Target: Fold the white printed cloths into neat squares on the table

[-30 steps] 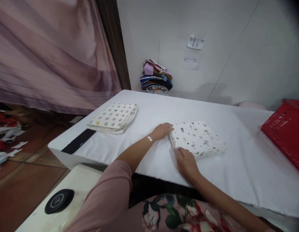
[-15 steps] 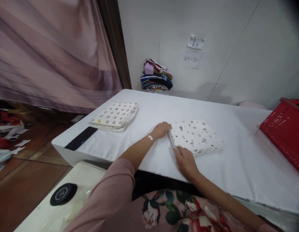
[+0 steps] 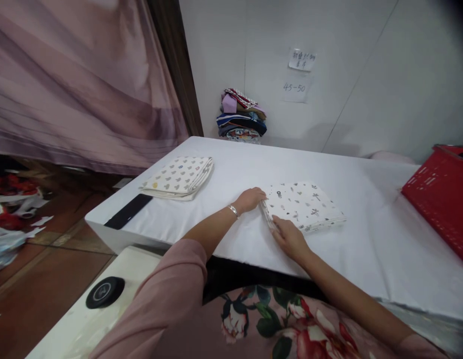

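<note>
A folded white cloth with small palm-tree and dot prints lies on the white-covered table in front of me. My left hand, with a bracelet at the wrist, has its fingertips closed on the far part of the cloth's left edge. At the near left corner, my right hand pinches the folded layers, fingers on top and thumb lower down. To the left rests a second folded cloth, cream with grey motifs, apart from both hands.
Beside the second cloth lies a black phone-like slab. A red plastic basket stands at the right end. Stacked folded fabrics sit by the wall behind the table. At lower left, a black round object rests on a white surface.
My right hand has turned slightly, its thumb now showing at the cloth's near left edge. The left hand keeps its place there. The camera view has shifted a little.
</note>
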### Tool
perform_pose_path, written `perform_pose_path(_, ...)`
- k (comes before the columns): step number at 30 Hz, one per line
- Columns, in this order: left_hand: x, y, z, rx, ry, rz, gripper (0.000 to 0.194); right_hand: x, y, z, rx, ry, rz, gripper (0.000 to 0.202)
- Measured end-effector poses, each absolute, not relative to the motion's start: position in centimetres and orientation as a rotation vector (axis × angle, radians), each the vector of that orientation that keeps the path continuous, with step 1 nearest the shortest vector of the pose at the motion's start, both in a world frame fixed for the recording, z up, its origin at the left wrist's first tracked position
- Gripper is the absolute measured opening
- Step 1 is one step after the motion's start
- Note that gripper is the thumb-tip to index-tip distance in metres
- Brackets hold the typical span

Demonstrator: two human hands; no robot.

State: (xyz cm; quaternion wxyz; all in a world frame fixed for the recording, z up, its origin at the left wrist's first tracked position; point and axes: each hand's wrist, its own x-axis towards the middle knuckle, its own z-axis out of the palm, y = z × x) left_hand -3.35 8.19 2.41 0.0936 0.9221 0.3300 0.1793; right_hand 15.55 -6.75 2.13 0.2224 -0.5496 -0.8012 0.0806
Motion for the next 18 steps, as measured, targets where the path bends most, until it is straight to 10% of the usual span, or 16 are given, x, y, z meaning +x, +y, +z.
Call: perform_pose_path(18,-3.1,8.4,2.8,2.856,0.955,0.478,0.03,14.1,-3.6,4.8,-1.945,-2.238,0.363,0.018)
